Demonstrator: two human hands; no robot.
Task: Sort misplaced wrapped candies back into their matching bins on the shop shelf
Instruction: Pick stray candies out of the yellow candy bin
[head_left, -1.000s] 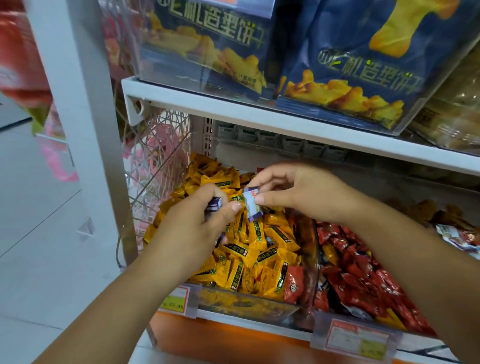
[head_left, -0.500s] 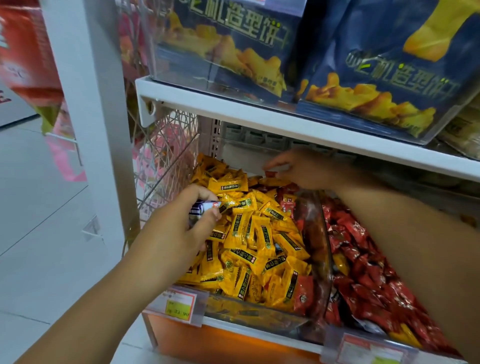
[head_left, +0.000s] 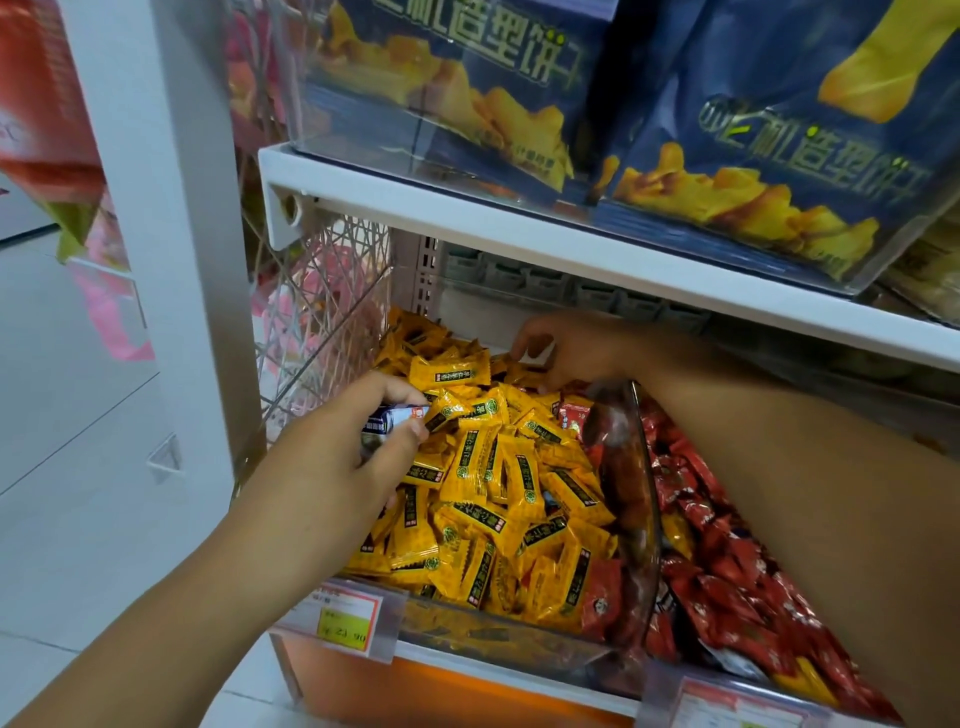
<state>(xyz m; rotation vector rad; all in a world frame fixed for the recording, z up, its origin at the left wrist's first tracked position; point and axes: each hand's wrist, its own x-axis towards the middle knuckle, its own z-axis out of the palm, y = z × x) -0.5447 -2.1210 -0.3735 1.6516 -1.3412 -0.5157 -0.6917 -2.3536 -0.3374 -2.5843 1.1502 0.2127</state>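
A clear bin on the lower shelf is heaped with yellow wrapped candies. My left hand hovers over the bin's left side and grips blue-and-white wrapped candies between thumb and fingers. My right hand reaches to the back of the yellow pile with fingers arched down onto the candies; whether it pinches one is hidden. Red wrapped candies lie among the yellow ones at the front right, and another red one lies near the back. The neighbouring bin holds red candies.
A clear curved divider separates the two bins. The white upper shelf hangs low over my right hand and carries blue snack bags. A wire basket stands left of the bin. Price tags clip to the shelf front.
My right hand let go of the blue-and-white candy and moved to the back of the yellow bin. My left hand still grips its candies and has shifted little.
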